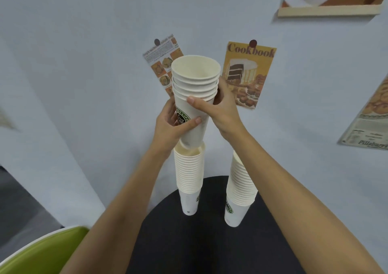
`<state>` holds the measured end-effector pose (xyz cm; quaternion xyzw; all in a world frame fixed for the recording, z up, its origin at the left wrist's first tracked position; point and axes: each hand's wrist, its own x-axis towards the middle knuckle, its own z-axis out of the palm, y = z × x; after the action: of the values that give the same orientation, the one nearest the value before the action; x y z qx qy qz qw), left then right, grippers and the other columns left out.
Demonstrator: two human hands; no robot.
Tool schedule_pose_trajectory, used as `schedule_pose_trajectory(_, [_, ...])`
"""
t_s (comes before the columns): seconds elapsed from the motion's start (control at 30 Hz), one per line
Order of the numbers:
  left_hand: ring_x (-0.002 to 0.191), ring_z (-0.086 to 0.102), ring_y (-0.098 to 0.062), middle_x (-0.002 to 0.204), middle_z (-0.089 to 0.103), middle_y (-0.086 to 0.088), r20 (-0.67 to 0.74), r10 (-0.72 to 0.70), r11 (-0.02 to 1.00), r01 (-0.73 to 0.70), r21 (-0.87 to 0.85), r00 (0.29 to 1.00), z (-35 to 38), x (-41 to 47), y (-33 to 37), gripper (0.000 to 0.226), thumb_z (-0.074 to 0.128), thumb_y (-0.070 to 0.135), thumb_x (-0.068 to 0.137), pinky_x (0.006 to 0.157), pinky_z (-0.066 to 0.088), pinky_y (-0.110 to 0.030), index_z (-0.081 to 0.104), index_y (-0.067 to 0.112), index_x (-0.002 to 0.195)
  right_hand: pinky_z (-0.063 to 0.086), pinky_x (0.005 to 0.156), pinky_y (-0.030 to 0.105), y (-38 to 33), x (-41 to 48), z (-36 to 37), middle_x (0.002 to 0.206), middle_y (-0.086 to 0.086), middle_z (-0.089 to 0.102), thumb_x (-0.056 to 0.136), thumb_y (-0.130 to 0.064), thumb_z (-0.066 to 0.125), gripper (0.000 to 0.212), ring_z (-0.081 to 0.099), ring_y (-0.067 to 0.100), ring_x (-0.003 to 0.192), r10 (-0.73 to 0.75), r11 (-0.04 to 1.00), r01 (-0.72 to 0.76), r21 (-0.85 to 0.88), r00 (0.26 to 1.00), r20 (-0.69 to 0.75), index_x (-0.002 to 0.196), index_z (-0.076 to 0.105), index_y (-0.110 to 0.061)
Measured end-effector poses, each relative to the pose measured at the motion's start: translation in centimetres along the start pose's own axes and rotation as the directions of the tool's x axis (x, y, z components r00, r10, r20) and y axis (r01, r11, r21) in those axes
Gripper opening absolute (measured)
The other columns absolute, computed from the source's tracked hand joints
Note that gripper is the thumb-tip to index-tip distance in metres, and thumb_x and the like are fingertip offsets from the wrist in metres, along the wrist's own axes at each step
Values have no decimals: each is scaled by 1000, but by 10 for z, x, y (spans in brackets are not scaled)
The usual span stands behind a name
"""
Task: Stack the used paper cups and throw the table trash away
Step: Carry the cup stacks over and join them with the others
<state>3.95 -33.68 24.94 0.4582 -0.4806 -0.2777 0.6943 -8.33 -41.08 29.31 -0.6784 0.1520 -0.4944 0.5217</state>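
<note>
A short nested stack of paper cups (195, 78) is held, tilted, in both hands above the round black table (189, 244). The left hand (170, 126) is curled round its lower body, at the green logo. The right hand (222, 110) is clamped just under the rims. Its base is seen at the mouth of the left tall cup stack (189, 168). A second tall cup stack (241, 185) is stood near, to the right.
</note>
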Motion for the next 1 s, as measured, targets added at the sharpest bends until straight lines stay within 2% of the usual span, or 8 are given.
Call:
schedule_pose_trajectory(0.13, [117, 62, -14, 127, 64, -2, 19, -46, 998, 46, 31, 999, -13, -6, -14, 72, 80, 9, 71, 89, 53, -26, 49, 11, 135, 51, 94, 33, 26, -6, 8, 123, 6, 61, 64, -17, 83, 72, 59, 15, 114, 89, 995, -89, -37, 996, -3, 128, 49, -8])
schedule_pose_trajectory(0.23, [118, 61, -12, 127, 64, 2, 19, -60, 998, 59, 35, 998, -20, -9, -24, 78, 83, 22, 64, 90, 52, -25, 50, 15, 134, 52, 95, 34, 48, -17, 8, 121, 0, 61, 60, -25, 84, 75, 59, 11, 112, 153, 984, -153, -92, 988, -3, 126, 50, -14])
schedule_pose_trajectory(0.37, [125, 57, -15, 136, 59, 1, 51, -86, 996, 84, 36, 995, -25, -11, -36, 85, 79, 27, 66, 98, 51, -31, 44, 17, 142, 51, 92, 26, 65, -27, 7, 124, -4, 59, 61, -25, 84, 79, 57, 7, 113, 200, 976, -201, -88, 980, -19, 129, 47, -16])
schedule_pose_trajectory(0.47, [126, 56, -17, 137, 59, 1, 47, -119, 993, 118, 26, 992, -27, -14, -44, 74, 68, 29, 75, 98, 51, -31, 43, 18, 144, 49, 95, 27, 73, -31, 5, 126, -5, 56, 63, -27, 85, 80, 55, 6, 115, 220, 967, -221, -123, 975, -19, 131, 45, -17])
schedule_pose_trajectory(0.63, [115, 61, -12, 121, 67, 6, -99, -152, 988, 154, 16, 983, -20, -11, -43, 32, 53, 28, 97, 86, 51, -17, 58, 18, 127, 46, 98, 27, 89, -42, 5, 126, -9, 53, 64, -26, 87, 83, 52, 5, 116, 274, 942, -266, -204, 962, 10, 132, 41, -20])
schedule_pose_trajectory(0.77, [126, 49, -10, 142, 52, 4, -136, -183, 971, 201, 132, 974, -20, -10, -51, 43, 43, 36, 102, 95, 44, -15, 48, 21, 142, 46, 97, 24, 94, -48, 7, 127, -11, 53, 66, -35, 83, 78, 52, 2, 116, 278, 947, -269, -176, 960, 29, 132, 42, -24])
schedule_pose_trajectory(0.87, [130, 48, -14, 145, 50, 3, -148, -210, 967, 228, 117, 966, -21, -12, -61, 41, 41, 35, 104, 107, 44, -30, 47, 25, 143, 44, 96, 19, 95, -52, 10, 128, -13, 53, 75, -35, 77, 65, 51, -1, 117, 276, 953, -270, -137, 961, 27, 130, 42, -31])
schedule_pose_trajectory(1.0, [126, 49, -13, 144, 49, 4, -138, -225, 965, 240, 103, 965, -18, -13, -63, 38, 38, 34, 104, 94, 47, -19, 46, 28, 142, 43, 89, 10, 98, -55, 14, 128, -15, 50, 85, -41, 64, 55, 48, -5, 115, 289, 952, -288, -106, 957, -8, 132, 39, -32])
